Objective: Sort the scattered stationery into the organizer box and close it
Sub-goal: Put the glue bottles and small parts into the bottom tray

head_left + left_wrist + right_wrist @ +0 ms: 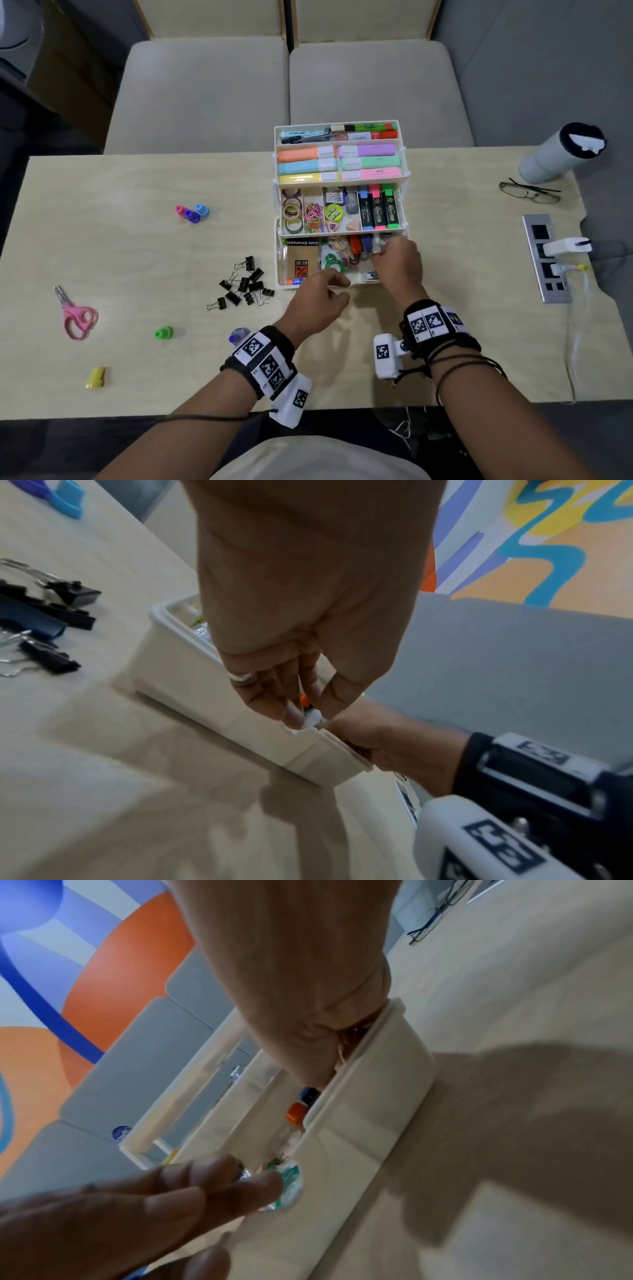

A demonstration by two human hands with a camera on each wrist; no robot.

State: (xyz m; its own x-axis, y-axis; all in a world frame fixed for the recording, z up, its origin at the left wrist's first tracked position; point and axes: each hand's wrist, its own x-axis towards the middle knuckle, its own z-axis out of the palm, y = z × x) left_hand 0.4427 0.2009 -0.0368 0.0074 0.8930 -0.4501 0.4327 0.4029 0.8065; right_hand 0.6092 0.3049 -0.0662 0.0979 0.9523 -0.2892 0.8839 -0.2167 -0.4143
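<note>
The white organizer box [276,263] stands open in tiers on the table, full of highlighters, tape rolls and clips. My left hand [334,289] is at its front wall [205,680], its fingers [240,1183] lying fairly straight against a green-and-white correction tape [289,1180] in the bottom compartment. My right hand [383,251] reaches into the same compartment on the right, beside an orange-capped item [297,1113]. Its fingertips are hidden inside the box. Left on the table lie black binder clips [245,286], pink scissors [77,317] and small coloured caps [191,212].
A green cap [163,333], a yellow one [96,378] and a bluish one [238,335] sit near the front left. Glasses [529,193], a white tumbler [558,152] and a power strip [546,260] with plugs and a cable are at the right. Cushioned seats stand behind the table.
</note>
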